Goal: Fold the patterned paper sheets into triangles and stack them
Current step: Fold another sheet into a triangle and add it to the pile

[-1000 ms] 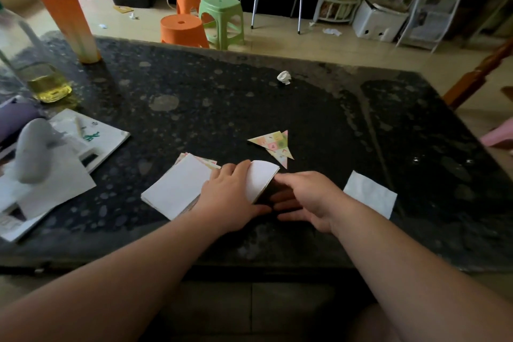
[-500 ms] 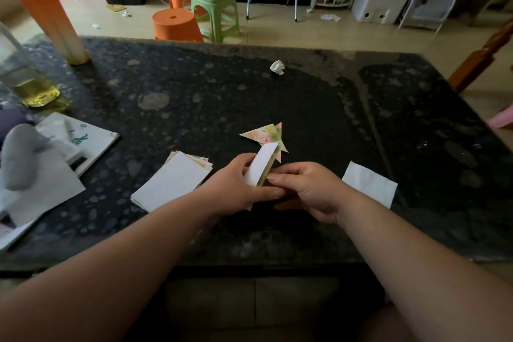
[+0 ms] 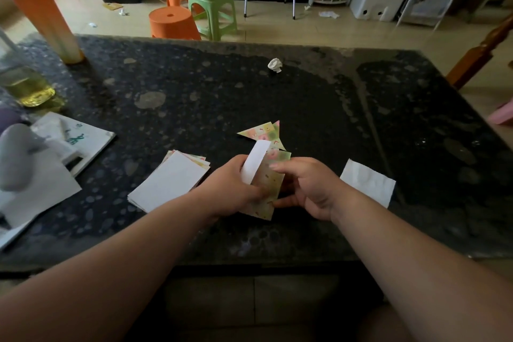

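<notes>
The left hand (image 3: 233, 189) and right hand (image 3: 308, 189) pinch the green patterned paper sheet (image 3: 270, 183); folded paper triangles (image 3: 261, 132) lie just beyond at 12 o'clock.

Bare forearms (image 3: 144, 241) reach forward and converge; the left hand (image 3: 233, 187) and right hand (image 3: 311, 189) sit close together, fingers (image 3: 283, 166) curled, each pinching an edge of one patterned sheet (image 3: 273, 183).
</notes>
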{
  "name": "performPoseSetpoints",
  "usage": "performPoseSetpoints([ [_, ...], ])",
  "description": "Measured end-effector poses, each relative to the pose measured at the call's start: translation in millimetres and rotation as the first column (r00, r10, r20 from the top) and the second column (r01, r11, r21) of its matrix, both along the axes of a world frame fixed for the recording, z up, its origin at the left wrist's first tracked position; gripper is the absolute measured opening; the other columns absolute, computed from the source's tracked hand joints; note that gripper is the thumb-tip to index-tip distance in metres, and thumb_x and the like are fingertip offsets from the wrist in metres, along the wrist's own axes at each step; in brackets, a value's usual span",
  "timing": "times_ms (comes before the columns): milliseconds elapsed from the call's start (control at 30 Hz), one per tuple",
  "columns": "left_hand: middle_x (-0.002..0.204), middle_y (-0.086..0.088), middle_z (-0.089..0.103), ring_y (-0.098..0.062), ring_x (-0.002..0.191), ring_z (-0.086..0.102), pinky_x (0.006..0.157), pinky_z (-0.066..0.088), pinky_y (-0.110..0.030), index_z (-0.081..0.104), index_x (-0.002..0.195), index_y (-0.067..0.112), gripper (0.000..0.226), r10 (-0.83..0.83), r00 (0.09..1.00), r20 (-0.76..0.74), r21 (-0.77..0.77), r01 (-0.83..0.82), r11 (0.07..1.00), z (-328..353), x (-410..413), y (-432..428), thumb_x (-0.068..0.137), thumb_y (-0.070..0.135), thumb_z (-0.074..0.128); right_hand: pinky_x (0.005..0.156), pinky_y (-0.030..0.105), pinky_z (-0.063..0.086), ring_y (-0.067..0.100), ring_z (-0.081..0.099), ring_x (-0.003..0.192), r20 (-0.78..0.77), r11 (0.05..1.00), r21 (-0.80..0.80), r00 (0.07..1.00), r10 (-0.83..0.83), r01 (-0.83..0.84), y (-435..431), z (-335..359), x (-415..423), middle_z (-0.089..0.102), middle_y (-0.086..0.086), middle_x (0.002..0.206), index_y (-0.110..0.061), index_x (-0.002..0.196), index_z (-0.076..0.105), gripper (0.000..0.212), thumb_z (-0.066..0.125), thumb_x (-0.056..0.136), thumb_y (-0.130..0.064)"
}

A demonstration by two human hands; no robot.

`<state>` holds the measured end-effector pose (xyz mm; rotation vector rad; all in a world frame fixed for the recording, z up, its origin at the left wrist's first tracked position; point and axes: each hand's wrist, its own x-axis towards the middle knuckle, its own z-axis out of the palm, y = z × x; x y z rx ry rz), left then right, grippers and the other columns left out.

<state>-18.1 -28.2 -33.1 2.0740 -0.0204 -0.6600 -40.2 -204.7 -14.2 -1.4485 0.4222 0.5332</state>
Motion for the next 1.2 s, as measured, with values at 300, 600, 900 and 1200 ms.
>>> performPoseSetpoints([
  [300,0.109,-0.011,0.075,-0.03,0.097,0.074,0.088,0.06,-0.051,0.062,0.129,0.009,0.039,0.341,0.887,-0.31,-0.076,-0.381,0.922,-1,20,39,0.091,-0.001,0.065,0.059,0.025,0.054,0.014,0.074,0.084,-0.091,0.851,-0.517,0.994,0.055,-0.095,-19,-2,6,0.077,0.0,0.098,-0.021,0.097,0.071,0.004,0.072,0.095,-0.018],
  [600,0.096,-0.004,0.067,-0.023,0.081,0.07,0.066,0.061,-0.038,0.065,0.116,0.012,0.041,0.218,0.975,0.051,0.434,-0.218,0.874,32,32,113,0.082,0.023,0.085,0.068,0.029,0.054,0.014,0.067,0.09,-0.07,0.777,-0.619,0.993,0.093,-0.117,-16,0,14,0.068,-0.004,0.1,-0.026,0.09,0.065,0.012,0.072,0.095,-0.018],
  [900,0.114,-0.004,0.067,-0.025,0.107,0.062,0.084,0.048,-0.035,0.063,0.124,0.017,0.046,0.001,0.884,0.467,0.513,-0.272,0.814,51,22,92,0.087,0.043,0.075,0.063,0.031,0.052,0.013,0.072,0.086,-0.092,0.877,-0.477,0.996,0.012,-0.054,-17,6,12,0.075,0.0,0.103,-0.021,0.109,0.07,0.015,0.066,0.098,-0.012],
  [1200,0.115,0.001,0.068,-0.011,0.062,0.069,0.051,0.05,-0.024,0.057,0.137,0.019,0.047,0.202,0.977,-0.069,-0.182,-0.211,0.96,12,15,9,0.093,0.009,0.072,0.067,0.028,0.048,0.012,0.073,0.092,-0.012,0.925,-0.37,0.996,0.088,-0.086,-13,13,8,0.079,-0.003,0.097,-0.019,0.104,0.075,0.011,0.069,0.097,-0.014],
])
